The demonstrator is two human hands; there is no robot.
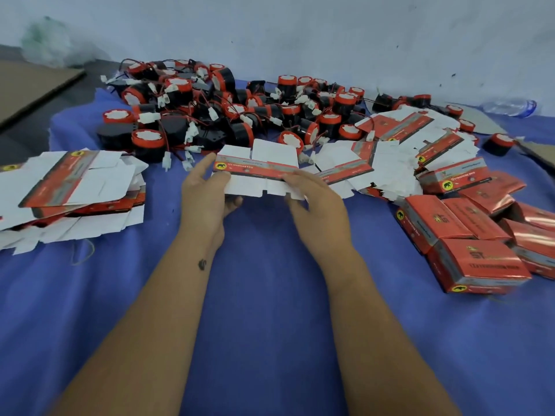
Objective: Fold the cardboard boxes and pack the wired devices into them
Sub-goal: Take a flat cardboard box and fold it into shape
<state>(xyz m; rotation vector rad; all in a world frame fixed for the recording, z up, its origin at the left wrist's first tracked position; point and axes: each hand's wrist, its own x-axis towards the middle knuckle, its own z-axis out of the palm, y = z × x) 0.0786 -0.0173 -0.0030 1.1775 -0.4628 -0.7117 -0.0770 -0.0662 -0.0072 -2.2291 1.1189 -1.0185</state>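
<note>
I hold one flat, unfolded cardboard box (258, 172) above the blue cloth, white side toward me with a red printed band across it. My left hand (207, 193) grips its left end, thumb on top and fingers underneath. My right hand (312, 196) grips its right end the same way. Behind it lies a big heap of black-and-red round wired devices (228, 112) with white plug connectors.
A stack of flat boxes (75, 187) lies at the left, and more flat ones (399, 145) are spread at the right. Several folded red boxes (468, 235) are piled at the far right. Brown cardboard (33, 85) sits far left, a plastic bottle (510, 108) far right.
</note>
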